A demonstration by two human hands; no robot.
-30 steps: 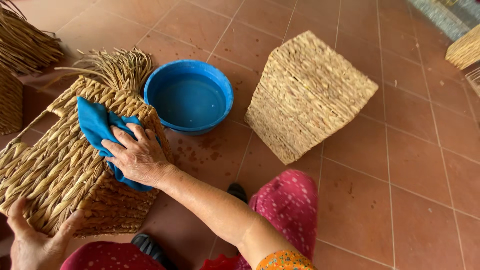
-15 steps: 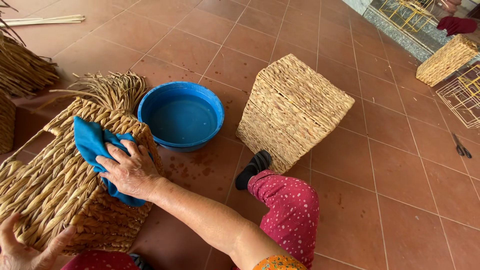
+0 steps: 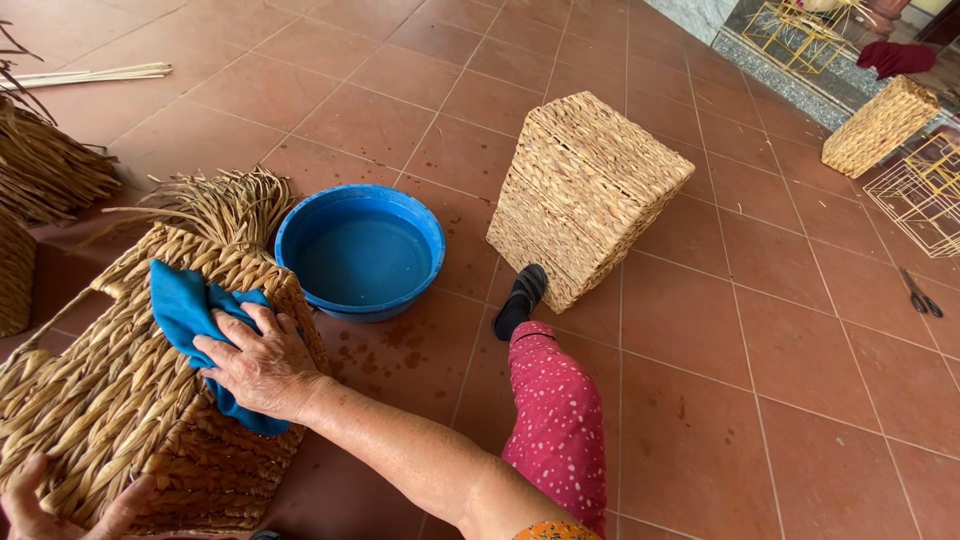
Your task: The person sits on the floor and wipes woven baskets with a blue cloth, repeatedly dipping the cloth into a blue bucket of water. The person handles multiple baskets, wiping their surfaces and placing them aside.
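Nearest, down and left of the blue basin: left hand at the frame's edge, fingers spread open and propped against the near wall of the unfinished woven basket, closed round nothing so far as shows. Just beyond, still left of the basin: right hand laid palm-down, fingers stretched and only slightly curled, pressing a blue cloth flat onto the basket's upper face rather than gripping it. Wiping of the weave in hand, to judge by this, somewhere mid-stroke, with part of the face under the cloth. For a further pass: steady downward pressure, a firm brace from the left, and likely a dip of the cloth in the basin's water, close by on the right. Touching the basin's left rim, the basket's loose strand ends. In front of the basin, dark wet spots on the tiles. Right of it, a leg in pink trousers with a black shoe, then a finished basket tipped on its edge. Far right and beyond, scissors, a wire frame, another basket.
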